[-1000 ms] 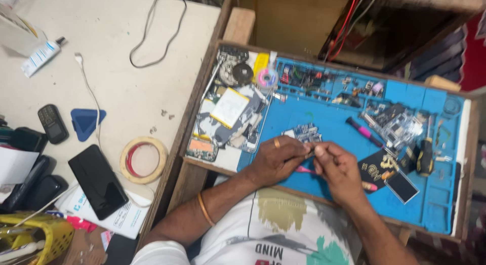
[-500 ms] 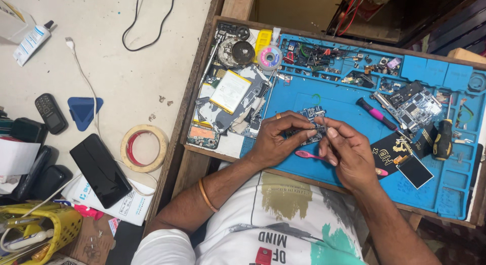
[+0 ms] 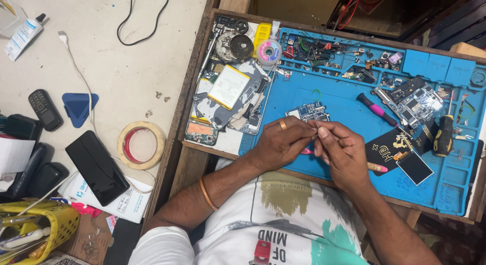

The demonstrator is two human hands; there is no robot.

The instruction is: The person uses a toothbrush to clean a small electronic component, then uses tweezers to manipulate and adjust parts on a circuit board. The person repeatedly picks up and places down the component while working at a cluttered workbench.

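Head view, left hand (image 3: 277, 143) and right hand (image 3: 340, 148) pinching something tiny, unclear, over ridged blue mat (image 3: 344, 100), beside small circuit board (image 3: 307, 112).

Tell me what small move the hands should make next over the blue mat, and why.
Probably lower the pinched fingertips toward the small circuit board. The left hand and right hand meet just below it, pinching something too small to make out, and the board lies flat on the blue mat right beyond their fingertips. Nothing lies between them and the board.
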